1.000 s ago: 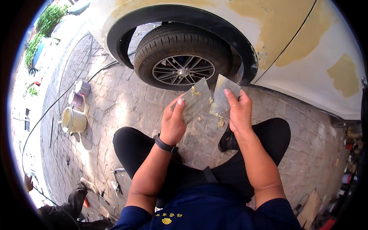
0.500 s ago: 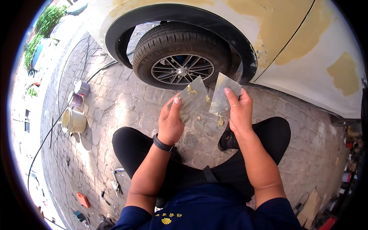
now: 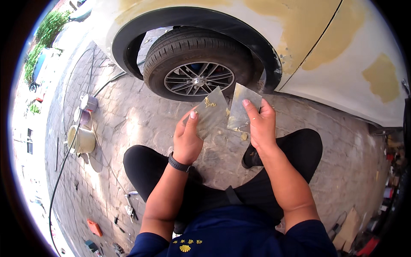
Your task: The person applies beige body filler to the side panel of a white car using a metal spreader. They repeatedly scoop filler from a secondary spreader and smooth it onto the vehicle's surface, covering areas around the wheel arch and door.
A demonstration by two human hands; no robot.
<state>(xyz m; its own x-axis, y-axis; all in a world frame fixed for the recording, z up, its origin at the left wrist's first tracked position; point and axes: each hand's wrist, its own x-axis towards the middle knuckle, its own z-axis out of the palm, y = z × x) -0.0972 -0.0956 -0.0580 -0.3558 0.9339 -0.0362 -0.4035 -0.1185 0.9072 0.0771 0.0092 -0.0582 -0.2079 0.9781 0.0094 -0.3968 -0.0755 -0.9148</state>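
Note:
My left hand (image 3: 188, 139) is closed on a thin, translucent grey putty spreader (image 3: 208, 112), its thumb pressed on the upper face. Crumbly yellow putty (image 3: 209, 103) clings near that spreader's far corner. In my right hand (image 3: 262, 124) is a second flat grey putty spreader (image 3: 244, 112), pinched with the thumb on top and smeared with yellow along its edges. The two spreaders tilt toward each other just in front of the wheel (image 3: 199, 79), with a narrow gap between them.
Ahead stands a white car body (image 3: 342, 92) with yellow filler patches (image 3: 382, 78) and a black wheel-arch trim (image 3: 270, 64). Buckets (image 3: 82, 140), a hose (image 3: 60, 180), pliers-like tools (image 3: 129, 207) and an orange case (image 3: 94, 228) lie at left. Dried yellow flakes (image 3: 244, 136) dot the paving.
The car and paving sit slightly further left in the picture. Both hands have shifted a little left too, still holding the spreaders in nearly the same pose.

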